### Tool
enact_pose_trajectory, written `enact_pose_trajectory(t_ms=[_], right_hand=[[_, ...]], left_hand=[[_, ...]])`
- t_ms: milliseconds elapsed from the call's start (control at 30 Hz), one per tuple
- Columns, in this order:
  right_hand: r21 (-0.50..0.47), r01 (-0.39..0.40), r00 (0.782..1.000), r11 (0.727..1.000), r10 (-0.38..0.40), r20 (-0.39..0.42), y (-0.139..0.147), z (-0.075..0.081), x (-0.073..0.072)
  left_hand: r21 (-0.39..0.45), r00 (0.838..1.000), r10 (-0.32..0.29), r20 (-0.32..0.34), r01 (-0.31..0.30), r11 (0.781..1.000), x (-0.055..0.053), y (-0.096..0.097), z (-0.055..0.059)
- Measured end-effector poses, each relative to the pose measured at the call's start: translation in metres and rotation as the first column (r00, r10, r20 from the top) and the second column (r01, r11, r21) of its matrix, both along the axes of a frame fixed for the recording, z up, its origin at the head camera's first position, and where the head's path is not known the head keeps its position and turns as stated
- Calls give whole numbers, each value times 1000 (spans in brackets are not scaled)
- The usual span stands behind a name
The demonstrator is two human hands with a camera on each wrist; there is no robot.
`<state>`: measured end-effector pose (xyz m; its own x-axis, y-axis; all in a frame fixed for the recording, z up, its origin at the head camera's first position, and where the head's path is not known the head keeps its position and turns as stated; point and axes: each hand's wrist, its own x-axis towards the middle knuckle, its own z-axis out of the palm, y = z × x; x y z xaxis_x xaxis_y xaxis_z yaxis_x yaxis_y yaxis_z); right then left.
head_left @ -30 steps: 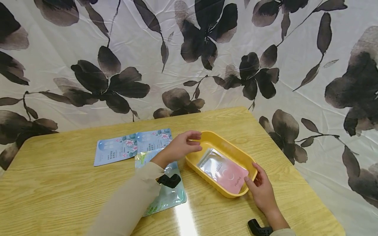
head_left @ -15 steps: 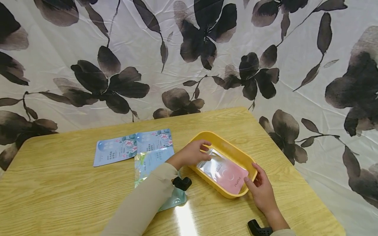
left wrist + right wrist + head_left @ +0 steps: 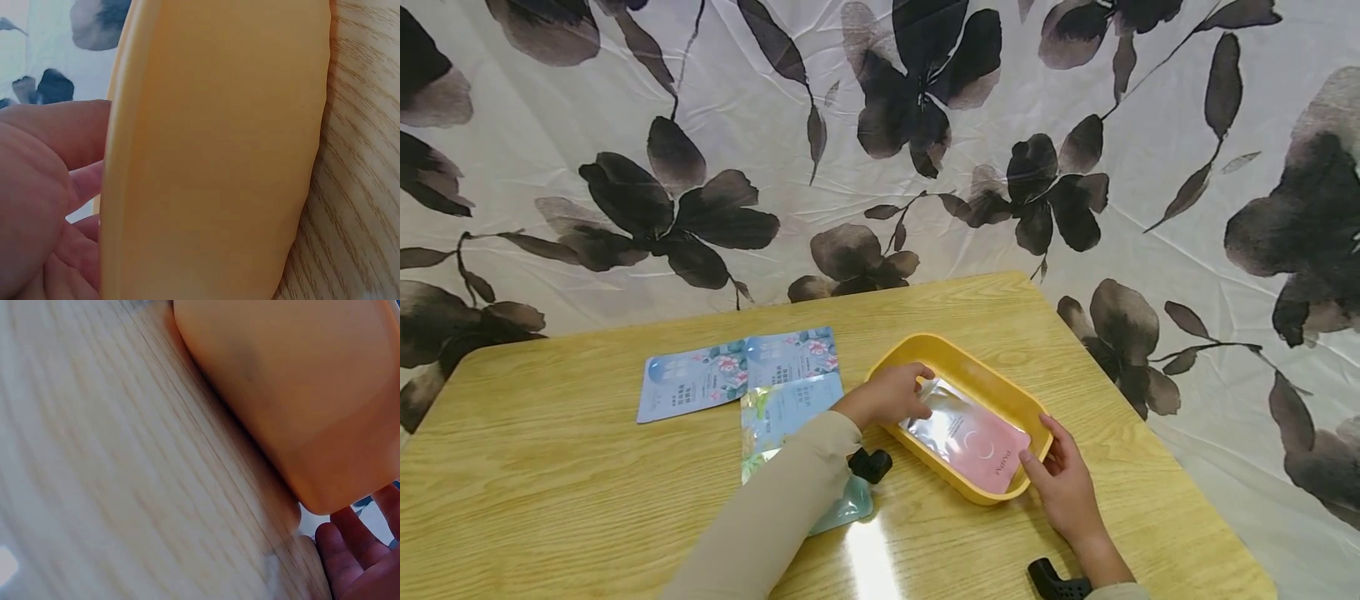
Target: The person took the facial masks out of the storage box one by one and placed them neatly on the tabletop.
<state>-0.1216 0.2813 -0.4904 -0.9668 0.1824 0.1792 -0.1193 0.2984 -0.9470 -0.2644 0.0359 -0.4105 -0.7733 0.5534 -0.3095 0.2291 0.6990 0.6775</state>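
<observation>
A yellow plastic basin [image 3: 977,367] sits at a slant on the wooden table. Inside lies a flat pink and silver sheet-mask packet [image 3: 981,442]. My left hand [image 3: 891,396] reaches over the basin's left rim to the packet's silver end, thumb and fingers apart; in the left wrist view the basin's wall [image 3: 219,150] hides the fingertips. At the near right corner my right hand [image 3: 1067,483] holds the basin's rim, thumb at the inner side and fingers outside. In the right wrist view, the right fingers [image 3: 350,544] lie close to the basin's corner [image 3: 312,456].
Left of the basin lie two blue flowered mask packets, one at the left [image 3: 692,383] and one beside it [image 3: 793,354]. Green-blue packets [image 3: 790,408] lie nearer, partly under the left sleeve [image 3: 775,508]. A floral cloth [image 3: 880,150] hangs behind the table [image 3: 550,467].
My left hand has moved right and down from above the basin's left end to the packet's silver end inside it. The right hand and basin stay in place.
</observation>
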Motion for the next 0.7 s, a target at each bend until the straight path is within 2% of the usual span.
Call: enact_pose_trajectory(t_ms=[267,500,700], right_hand=[[7,1,1000,1000,-1,-1,-1,2,1],[-2,5,1000,1000,-5,6,-1,3,1],[16,5,1000,1000,-6,23,0,3,1]], left_hand=[[-3,1000,-4,-4,4,1000,-2,2,-2],[129,989,18,144,-37,991,-3,-2,-2],[210,984,-25,175,-12,978,-3,-5,1]])
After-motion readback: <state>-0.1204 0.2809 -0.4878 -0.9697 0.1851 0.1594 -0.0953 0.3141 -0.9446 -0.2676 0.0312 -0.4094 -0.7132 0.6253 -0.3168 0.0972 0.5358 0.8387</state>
